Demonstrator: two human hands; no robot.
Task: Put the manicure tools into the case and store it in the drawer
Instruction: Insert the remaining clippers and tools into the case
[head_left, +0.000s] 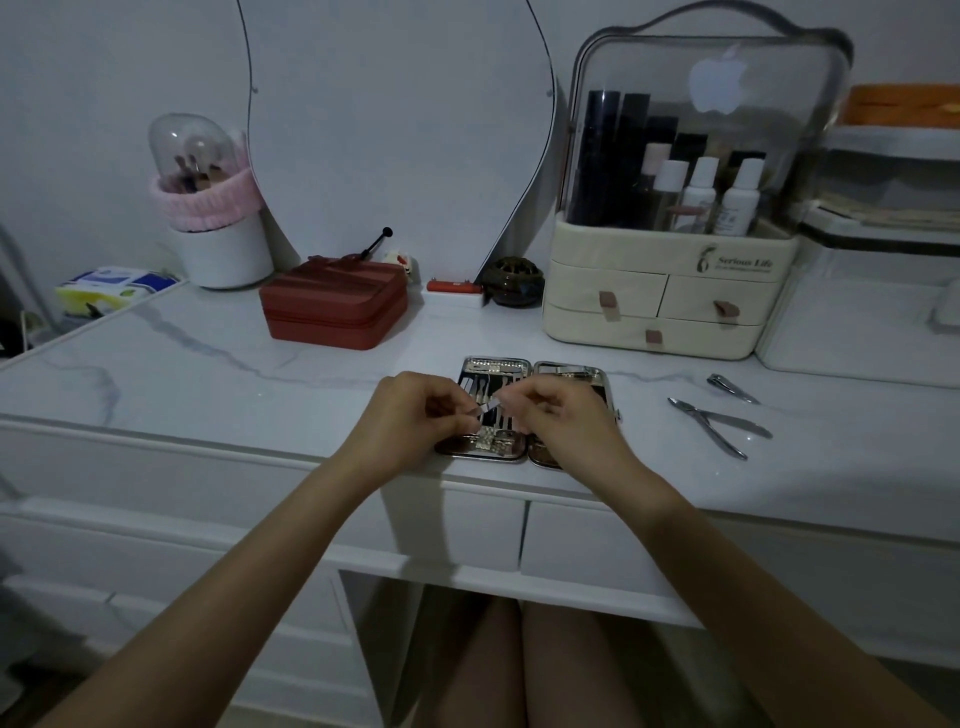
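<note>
A silver manicure case (571, 371) lies open flat on the marble dresser top, near its front edge, with several metal tools slotted in its left half. Over the case, my left hand (410, 415) and my right hand (561, 421) meet and both pinch a small metal tool (485, 409), too small to identify. To the right of the case lie the cuticle nippers (719, 426) and the nail clippers (732, 388). Two white dresser drawers (587, 540) sit shut below the front edge.
A red zip box (332, 306) stands behind the case at the left. A cream cosmetics organiser (670, 291) with small drawers stands at the back right, beside a white box (857, 312). A brush holder (218, 249), a mirror (395, 130) and a dark jar (511, 280) line the back.
</note>
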